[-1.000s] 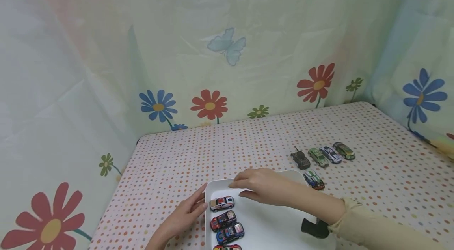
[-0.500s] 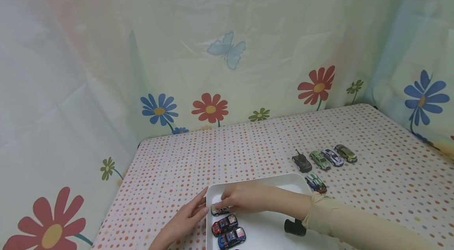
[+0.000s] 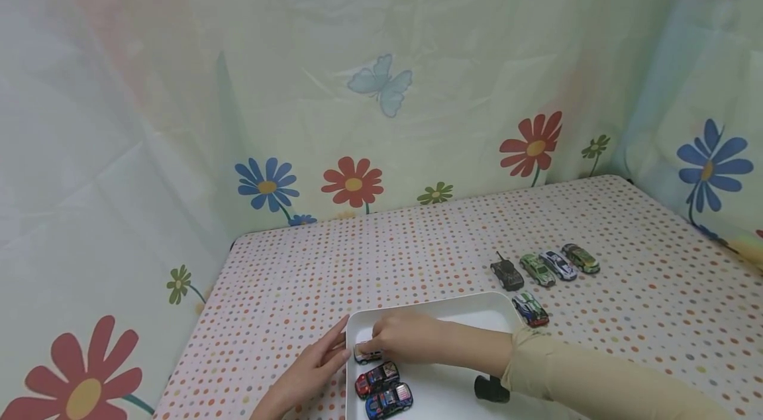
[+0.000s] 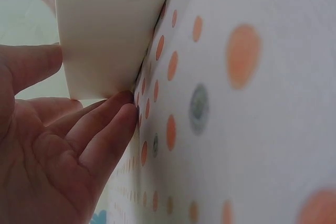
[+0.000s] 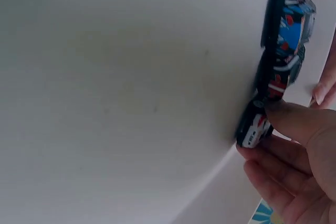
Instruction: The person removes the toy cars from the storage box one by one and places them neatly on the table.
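My right hand (image 3: 408, 338) reaches into a white tray (image 3: 438, 301) and pinches a small white and red toy car (image 5: 254, 128) between thumb and fingers in the tray's far left corner. The hand covers much of that car in the head view. Right beside it in the tray are a red and black toy car (image 3: 377, 379) and a blue toy car (image 3: 389, 400). My left hand (image 3: 311, 365) touches the tray's left wall from outside. In the left wrist view its fingers (image 4: 113, 135) are straight, with the fingertips at the tray's lower corner.
Beyond the tray, on the dotted tablecloth (image 3: 334, 267), stand a dark toy tank (image 3: 507, 273), a green toy car (image 3: 538, 269), a white and purple one (image 3: 559, 265) and a yellow-green one (image 3: 581, 258). Another toy car (image 3: 530, 309) sits beside the tray's far right corner.
My right hand has come down from over the tray's far edge onto the white and red toy car and now pinches it. The left hand has stayed at the tray's wall.
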The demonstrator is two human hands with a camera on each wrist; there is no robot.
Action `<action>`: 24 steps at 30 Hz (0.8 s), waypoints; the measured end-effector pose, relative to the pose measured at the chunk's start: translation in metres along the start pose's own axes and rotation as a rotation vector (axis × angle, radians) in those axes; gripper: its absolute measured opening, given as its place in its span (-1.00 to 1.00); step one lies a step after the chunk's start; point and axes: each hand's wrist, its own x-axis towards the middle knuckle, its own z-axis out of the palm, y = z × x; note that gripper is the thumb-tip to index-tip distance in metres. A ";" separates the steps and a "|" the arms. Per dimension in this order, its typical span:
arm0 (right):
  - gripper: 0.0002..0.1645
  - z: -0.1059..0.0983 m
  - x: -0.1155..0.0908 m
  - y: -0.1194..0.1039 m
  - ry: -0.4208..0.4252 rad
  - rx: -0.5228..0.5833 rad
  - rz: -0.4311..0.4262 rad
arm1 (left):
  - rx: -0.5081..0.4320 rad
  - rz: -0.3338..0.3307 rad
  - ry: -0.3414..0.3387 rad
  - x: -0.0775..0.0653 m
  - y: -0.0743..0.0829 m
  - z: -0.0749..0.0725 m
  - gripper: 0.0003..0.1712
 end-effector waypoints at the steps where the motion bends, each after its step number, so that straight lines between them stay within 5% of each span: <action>1: -0.53 0.000 0.000 -0.001 0.004 -0.018 0.006 | -0.001 -0.001 0.000 0.000 0.000 0.000 -0.28; 14: -0.63 -0.002 0.007 -0.006 -0.018 -0.003 0.063 | -0.026 0.037 -0.029 0.002 -0.001 -0.001 -0.30; 24: -0.63 -0.013 0.005 -0.003 -0.015 0.224 0.187 | -0.046 0.060 -0.045 0.001 -0.006 0.000 -0.31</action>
